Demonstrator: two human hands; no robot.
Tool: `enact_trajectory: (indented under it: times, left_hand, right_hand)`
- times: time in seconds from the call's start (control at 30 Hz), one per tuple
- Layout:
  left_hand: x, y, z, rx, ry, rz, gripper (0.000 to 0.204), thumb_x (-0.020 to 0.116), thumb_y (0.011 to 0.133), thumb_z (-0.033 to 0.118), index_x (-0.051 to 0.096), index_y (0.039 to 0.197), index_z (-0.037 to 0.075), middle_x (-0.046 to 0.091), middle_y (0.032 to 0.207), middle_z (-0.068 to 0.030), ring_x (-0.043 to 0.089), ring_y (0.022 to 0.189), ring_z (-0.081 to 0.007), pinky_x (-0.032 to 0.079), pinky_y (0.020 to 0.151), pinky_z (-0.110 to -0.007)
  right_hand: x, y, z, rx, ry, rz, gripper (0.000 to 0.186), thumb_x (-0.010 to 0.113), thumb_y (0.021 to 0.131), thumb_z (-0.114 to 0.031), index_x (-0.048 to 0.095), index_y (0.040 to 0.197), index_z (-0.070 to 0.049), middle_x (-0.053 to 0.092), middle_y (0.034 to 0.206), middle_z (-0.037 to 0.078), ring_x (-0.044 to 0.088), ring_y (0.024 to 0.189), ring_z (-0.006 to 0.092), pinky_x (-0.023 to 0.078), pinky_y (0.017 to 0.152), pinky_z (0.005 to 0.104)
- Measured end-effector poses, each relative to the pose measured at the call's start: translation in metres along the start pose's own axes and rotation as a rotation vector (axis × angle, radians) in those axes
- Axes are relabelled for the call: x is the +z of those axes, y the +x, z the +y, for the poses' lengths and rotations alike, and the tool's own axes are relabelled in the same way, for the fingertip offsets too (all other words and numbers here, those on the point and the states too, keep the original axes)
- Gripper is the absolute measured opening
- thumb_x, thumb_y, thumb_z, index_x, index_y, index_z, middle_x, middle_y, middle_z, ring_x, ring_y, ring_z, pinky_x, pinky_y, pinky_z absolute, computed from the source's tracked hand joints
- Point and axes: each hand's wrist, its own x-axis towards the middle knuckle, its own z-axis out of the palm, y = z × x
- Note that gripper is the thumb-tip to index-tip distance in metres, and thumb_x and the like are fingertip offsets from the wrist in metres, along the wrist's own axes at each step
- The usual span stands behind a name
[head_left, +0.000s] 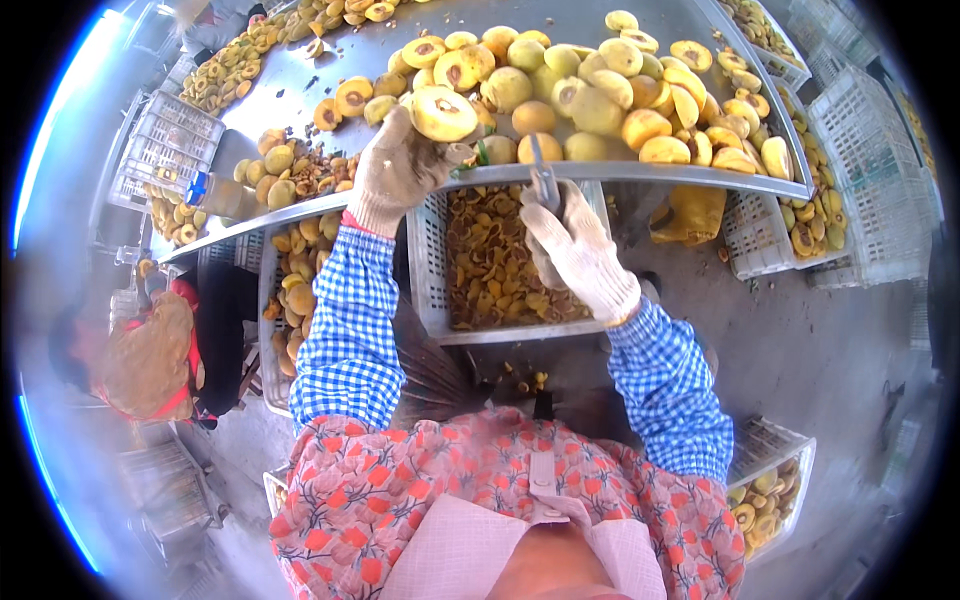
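My left hand (400, 170), in a soiled knit glove, is closed round a halved yellow peach (443, 113), its pale cut face turned up, above the near edge of the metal table. In my right hand (572, 235), also gloved, is a narrow metal pitting tool (543, 178); its tip points away from me towards the fruit, and its handle is hidden in my fingers. A heap of whole and halved yellow peaches (590, 95) lies just beyond both hands. Beneath the table edge, between my forearms, stands a white crate (430, 270) of brown and yellow fruit scraps (500, 265).
The metal table (330, 70) has a raised rim. A blue-capped bottle (222, 195) lies at its left. Crates of fruit stand at my left (270, 340), right (752, 240) and lower right (770, 445). Another person (150, 350) is at far left. Empty crates (865, 150) are stacked at right.
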Motion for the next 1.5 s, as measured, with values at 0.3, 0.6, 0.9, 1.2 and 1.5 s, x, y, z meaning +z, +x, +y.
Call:
enact_trajectory:
  times: [0.3,0.6,0.9,1.2,1.5]
  left_hand:
    - [-0.005,-0.019,-0.056,0.206,0.542,0.234,0.051,0.045,0.102,0.043,0.047,0.133,0.003,0.057,0.127,-0.0156,0.059,0.117,-0.0267,0.052,0.096,-0.038]
    - [0.039,-0.027,-0.049,-0.054,0.195,0.157,0.060,0.039,0.102,0.053,0.043,0.139,0.006,0.054,0.134,-0.0154,0.052,0.126,-0.0275,0.043,0.107,-0.047]
    - [0.026,-0.027,-0.056,0.020,0.890,0.227,0.057,0.057,0.093,0.033,0.042,0.139,0.004,0.056,0.132,-0.0159,0.055,0.123,-0.0269,0.046,0.104,-0.042]
    - [0.040,0.002,-0.017,-0.578,1.336,0.031,0.056,0.070,0.088,0.011,0.044,0.137,0.003,0.067,0.116,-0.0133,0.063,0.110,-0.0242,0.053,0.088,-0.031]
    - [0.048,-0.027,-0.076,0.130,1.070,0.622,0.048,0.053,0.100,0.041,0.057,0.125,0.001,0.067,0.114,-0.0112,0.061,0.108,-0.0188,0.046,0.092,-0.028]
  right_hand:
    - [0.013,-0.002,0.014,-0.152,-0.495,0.046,0.033,0.063,0.091,-0.030,0.052,0.107,-0.003,0.063,0.072,0.017,0.065,0.059,0.0307,0.050,0.055,0.0397]
    - [0.012,-0.006,0.012,-0.206,-0.865,0.155,0.031,0.062,0.092,-0.026,0.049,0.107,-0.002,0.064,0.084,0.027,0.062,0.082,0.0482,0.048,0.069,0.0545]
    - [0.025,-0.008,0.019,-0.161,-0.950,0.179,0.027,0.059,0.092,-0.026,0.047,0.103,-0.004,0.065,0.078,0.026,0.065,0.077,0.0460,0.050,0.065,0.0565]
    - [0.018,-0.012,0.036,-0.014,-0.886,-0.063,0.023,0.056,0.094,-0.025,0.050,0.104,-0.005,0.065,0.079,0.023,0.067,0.072,0.0416,0.053,0.063,0.0480]
    - [0.009,-0.020,0.012,0.384,0.137,-0.295,0.015,0.058,0.094,-0.021,0.050,0.094,-0.008,0.048,0.069,-0.001,0.044,0.049,0.0075,0.037,0.042,0.0262]
